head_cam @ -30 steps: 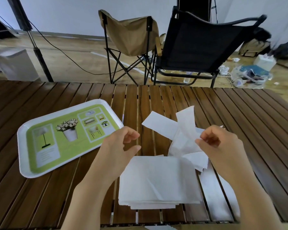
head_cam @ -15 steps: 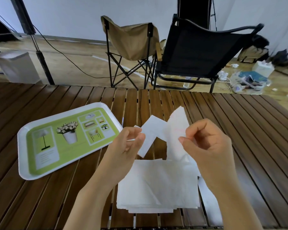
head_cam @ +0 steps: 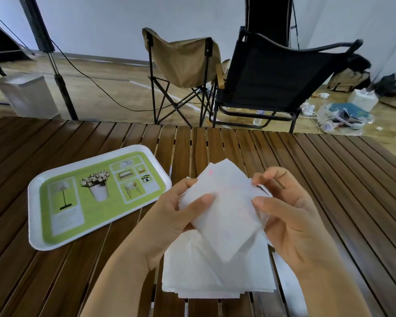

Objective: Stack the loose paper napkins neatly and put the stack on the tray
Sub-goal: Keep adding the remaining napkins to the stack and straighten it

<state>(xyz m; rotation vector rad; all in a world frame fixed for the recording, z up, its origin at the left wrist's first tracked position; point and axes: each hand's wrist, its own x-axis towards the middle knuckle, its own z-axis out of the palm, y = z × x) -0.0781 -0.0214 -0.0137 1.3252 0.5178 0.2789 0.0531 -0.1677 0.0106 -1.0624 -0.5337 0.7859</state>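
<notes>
Both hands hold one napkin above the stack. The left hand pinches the napkin's left edge between thumb and fingers. The right hand pinches its right edge the same way. The napkin hangs tilted, one corner pointing down over the stack. The stack lies on the table, right of the tray and apart from it. A loose napkin lies just right of the stack.

Left hand and right hand pinch one napkin above the stack; tray lies left.
</notes>
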